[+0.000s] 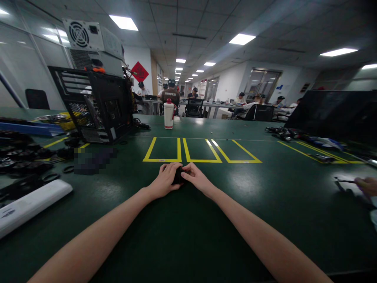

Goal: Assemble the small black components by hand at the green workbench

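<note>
A small black object is between my two hands, over the green table, just in front of the yellow tape outlines. My left hand is wrapped round its left side, fingers bent over it. From the right, my right hand pinches at its edge with thumb and fingertips. Most of the object is hidden by my fingers, so its shape cannot be made out.
A black computer case with power supplies on top stands at the left, near black parts and a white bar. A white bottle stands behind the outlines. Another person's hand is at the right edge, by cables.
</note>
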`<act>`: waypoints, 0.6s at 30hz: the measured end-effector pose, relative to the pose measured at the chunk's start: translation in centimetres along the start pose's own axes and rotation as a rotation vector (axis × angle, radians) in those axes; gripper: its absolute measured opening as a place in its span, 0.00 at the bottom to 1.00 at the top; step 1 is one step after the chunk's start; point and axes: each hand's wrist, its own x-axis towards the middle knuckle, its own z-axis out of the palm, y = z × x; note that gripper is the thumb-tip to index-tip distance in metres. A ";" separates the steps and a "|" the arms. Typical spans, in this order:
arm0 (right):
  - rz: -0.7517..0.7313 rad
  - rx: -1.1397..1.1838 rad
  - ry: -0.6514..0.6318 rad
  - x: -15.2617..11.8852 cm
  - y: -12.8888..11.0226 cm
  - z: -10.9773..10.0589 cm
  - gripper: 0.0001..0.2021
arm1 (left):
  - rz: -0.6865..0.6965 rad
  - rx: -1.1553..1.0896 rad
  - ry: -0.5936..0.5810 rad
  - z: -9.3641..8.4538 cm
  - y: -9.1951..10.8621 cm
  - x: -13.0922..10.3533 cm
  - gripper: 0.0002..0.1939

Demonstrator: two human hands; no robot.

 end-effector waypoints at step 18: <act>0.051 -0.029 -0.023 -0.5 -1.2 0.2 0.12 | -0.015 -0.027 -0.023 -0.3 0.2 -0.1 0.30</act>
